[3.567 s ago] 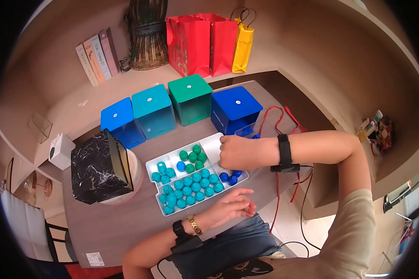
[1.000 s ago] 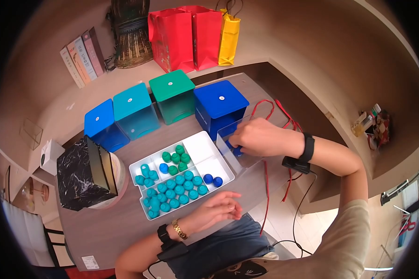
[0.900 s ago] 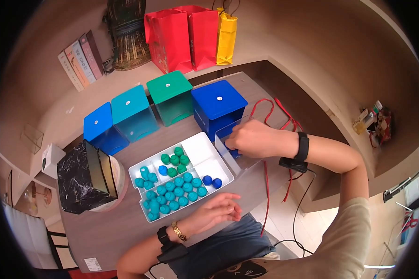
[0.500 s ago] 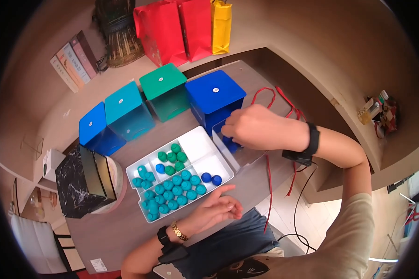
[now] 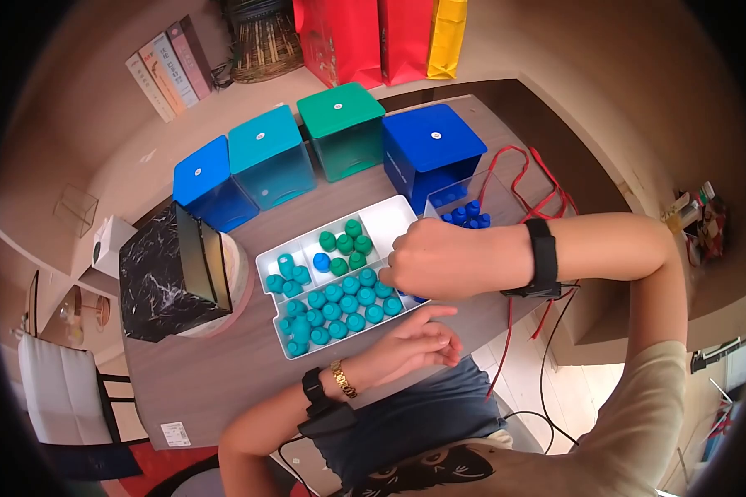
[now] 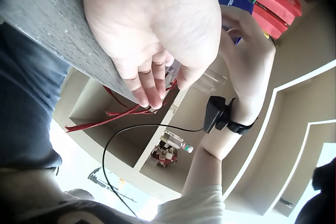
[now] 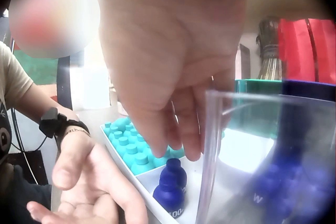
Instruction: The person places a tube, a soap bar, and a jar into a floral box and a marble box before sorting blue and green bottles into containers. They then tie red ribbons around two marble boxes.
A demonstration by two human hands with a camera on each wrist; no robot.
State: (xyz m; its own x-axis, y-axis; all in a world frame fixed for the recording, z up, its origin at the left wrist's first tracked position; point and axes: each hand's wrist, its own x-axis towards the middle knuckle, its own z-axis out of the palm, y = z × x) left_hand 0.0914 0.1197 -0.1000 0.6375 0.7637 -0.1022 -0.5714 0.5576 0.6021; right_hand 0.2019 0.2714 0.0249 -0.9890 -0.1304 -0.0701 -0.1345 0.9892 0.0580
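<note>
Hanging over the tray point(image 5: 386, 222), the right hand point(image 5: 462, 258) points loosely extended fingers point(image 7: 190, 129), with nothing visible in hold, toward two blue pieces point(image 7: 170, 196) standing upright just below, inside the tray. The left hand point(image 5: 408, 343), relaxed and empty, is farther off, outside the near edge.

The head view looks down on the white tray point(image 5: 392, 217) from above its front, farthest off. The left wrist view, close behind the left hand point(image 6: 155, 30), faces beyond the tray's right end. The right wrist view looks low and close from that end across the tray, which the head view shares.
</note>
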